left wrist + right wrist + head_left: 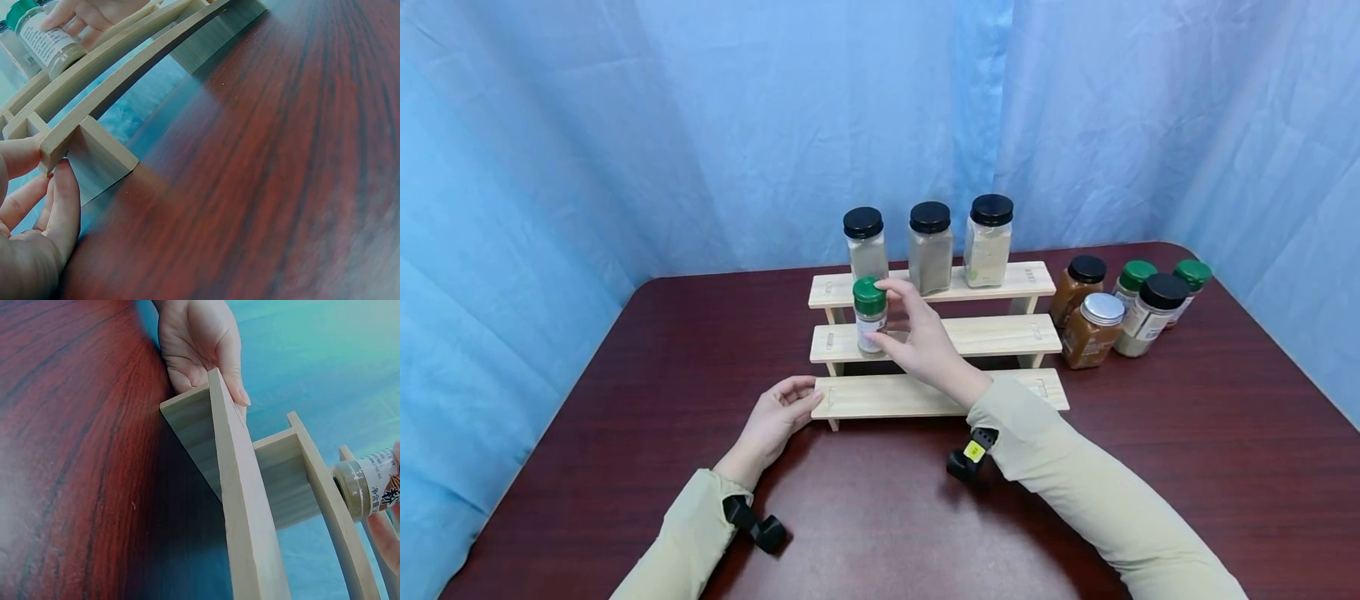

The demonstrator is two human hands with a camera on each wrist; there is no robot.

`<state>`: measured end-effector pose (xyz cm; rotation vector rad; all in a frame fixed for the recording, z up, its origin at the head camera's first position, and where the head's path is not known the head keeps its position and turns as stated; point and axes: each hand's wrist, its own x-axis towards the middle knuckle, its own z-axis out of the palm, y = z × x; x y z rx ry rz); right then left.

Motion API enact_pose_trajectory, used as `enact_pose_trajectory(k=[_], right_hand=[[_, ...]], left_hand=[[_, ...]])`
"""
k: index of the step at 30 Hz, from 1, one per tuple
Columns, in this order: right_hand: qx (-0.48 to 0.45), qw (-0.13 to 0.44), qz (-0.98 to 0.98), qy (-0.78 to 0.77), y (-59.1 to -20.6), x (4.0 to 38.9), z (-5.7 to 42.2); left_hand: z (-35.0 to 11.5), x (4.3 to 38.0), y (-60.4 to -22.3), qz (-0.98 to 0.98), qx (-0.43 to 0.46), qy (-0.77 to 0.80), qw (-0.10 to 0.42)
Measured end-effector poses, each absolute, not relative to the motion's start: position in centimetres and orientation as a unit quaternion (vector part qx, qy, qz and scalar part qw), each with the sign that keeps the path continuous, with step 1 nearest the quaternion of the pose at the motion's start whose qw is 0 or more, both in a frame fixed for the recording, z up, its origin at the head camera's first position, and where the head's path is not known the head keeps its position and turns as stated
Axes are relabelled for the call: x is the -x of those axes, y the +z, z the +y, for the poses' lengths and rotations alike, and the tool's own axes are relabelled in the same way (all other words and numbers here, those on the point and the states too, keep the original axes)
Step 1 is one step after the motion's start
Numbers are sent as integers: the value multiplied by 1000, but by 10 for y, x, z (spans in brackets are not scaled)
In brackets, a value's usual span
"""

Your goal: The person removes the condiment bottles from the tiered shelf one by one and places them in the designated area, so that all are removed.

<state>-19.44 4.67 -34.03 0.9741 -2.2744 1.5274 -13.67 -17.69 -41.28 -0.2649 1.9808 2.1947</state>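
Observation:
A three-tier light wooden rack (917, 395) stands on the table. My right hand (925, 337) holds a small green-capped spice jar (870, 315) upright at the left end of the middle tier, thumb and fingers around its side. In the left wrist view the base of this labelled jar (47, 40) is right at the tier's surface. My left hand (777, 419) pinches the left end of the lowest tier, thumb on top and fingers beneath, as the left wrist view shows. Three black-capped jars, one of them a grey-filled jar (931, 250), stand spaced along the top tier.
Right of the rack several jars stand grouped: a silver-lidded jar (1093, 332), a brown jar with a black cap (1077, 287), a black-capped labelled jar (1150, 315) and two green-capped ones. A blue curtain (820, 125) hangs behind the dark red table (647, 400).

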Motion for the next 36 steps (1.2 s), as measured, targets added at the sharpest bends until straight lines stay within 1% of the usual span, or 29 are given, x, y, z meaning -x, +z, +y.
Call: enact_pose_trajectory(k=[16, 26, 36], right_hand=[[-334, 118, -769, 532, -344, 176, 70], [-323, 102, -769, 542, -349, 166, 86], [-300, 75, -774, 553, -357, 161, 99]], left_hand=[[-178, 136, -412, 660, 89, 741, 84], [-176, 137, -414, 663, 88, 739, 85], [-177, 137, -413, 667, 86, 736, 82]])
